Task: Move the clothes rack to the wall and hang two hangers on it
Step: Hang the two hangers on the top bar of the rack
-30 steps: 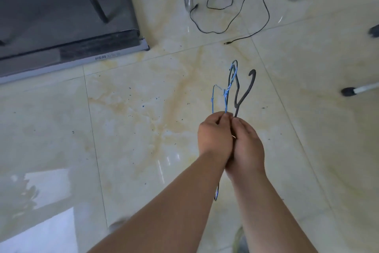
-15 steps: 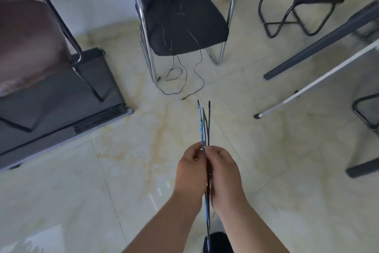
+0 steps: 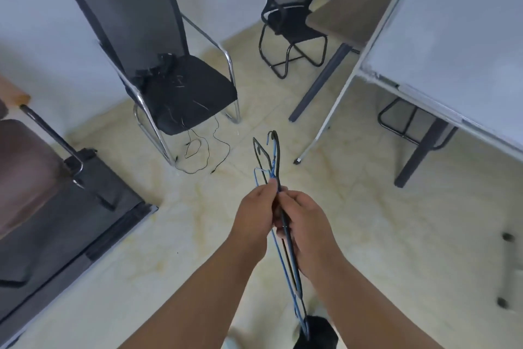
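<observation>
Forearms reach in from the near edge, and both hands meet over the pale tiled floor [image 3: 141, 278]. The left hand [image 3: 253, 220] and the right hand [image 3: 304, 228] sit side by side, touching, their fingers [image 3: 271, 187] closed around a bundle of thin wire hangers. The blue hanger [image 3: 285, 266] and the black hanger [image 3: 290, 238] run together between the palms, their long edges trailing down toward the near edge and their hooks rising just beyond the fingertips, pointing far. No clothes rack can be picked out with certainty.

To the left lies a dark flat platform [image 3: 70, 221] with a slanted metal bar; any lettering on it is too blurred to read. Beyond the hooks, a thin black cable [image 3: 198, 159] loops on the floor under a chrome-framed black chair [image 3: 184, 88] that stands against the white wall [image 3: 42, 23]. Farther right is a second black chair [image 3: 294, 31], beside a brown tabletop [image 3: 348, 17]. A white board [image 3: 452, 37] on a stand fills the right side.
</observation>
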